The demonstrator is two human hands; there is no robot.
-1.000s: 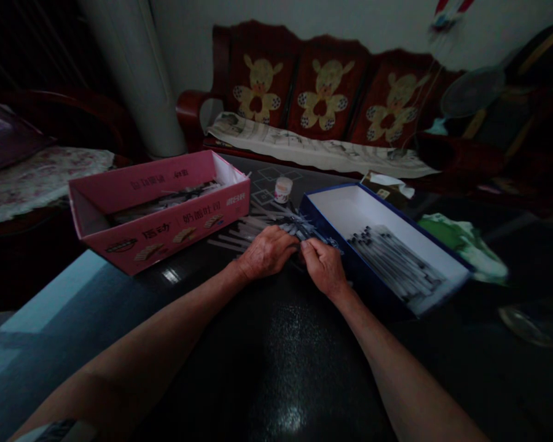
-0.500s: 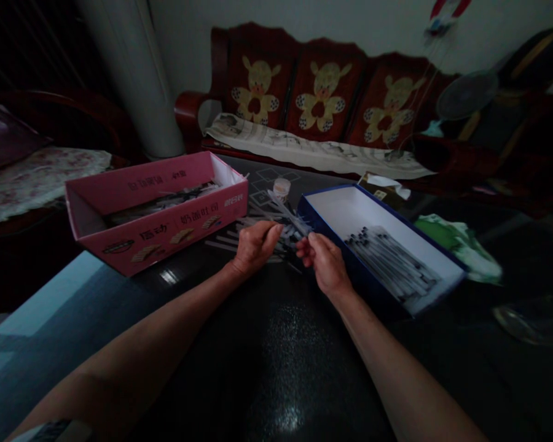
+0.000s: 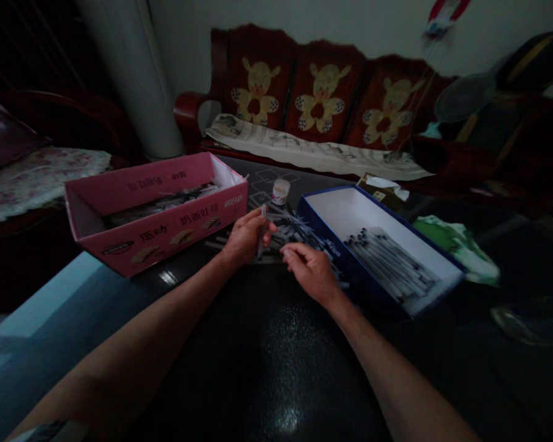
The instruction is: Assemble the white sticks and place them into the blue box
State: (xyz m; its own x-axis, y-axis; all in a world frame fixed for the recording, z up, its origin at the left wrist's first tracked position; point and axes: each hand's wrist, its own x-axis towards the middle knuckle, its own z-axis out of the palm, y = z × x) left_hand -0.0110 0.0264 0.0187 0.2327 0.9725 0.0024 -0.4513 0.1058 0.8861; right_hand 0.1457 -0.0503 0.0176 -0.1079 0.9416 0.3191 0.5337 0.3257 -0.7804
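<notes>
My left hand (image 3: 245,238) is closed around a slim, upright pen (image 3: 260,236), its pale end poking up past the thumb. Just to the right, my right hand (image 3: 312,270) has its thumb and forefinger pinched together; what they hold, if anything, is too small to make out. Behind and between both hands lies a loose pile of clear and dark pen-like sticks (image 3: 290,232) on the dark table (image 3: 239,344). Several similar sticks with black ends (image 3: 389,261) lie side by side in the blue box (image 3: 435,255) on the right.
A pink cardboard box (image 3: 198,220) with more thin sticks inside stands at the left. Behind the pile sits a small white tub (image 3: 281,191). Right of the blue box lies a green and white packet (image 3: 461,248). A wooden sofa (image 3: 299,92) stands beyond the table.
A pen now stands upright in my left hand, which has turned palm inward. My right hand has dropped slightly, and the long pale stick at its fingers no longer shows there.
</notes>
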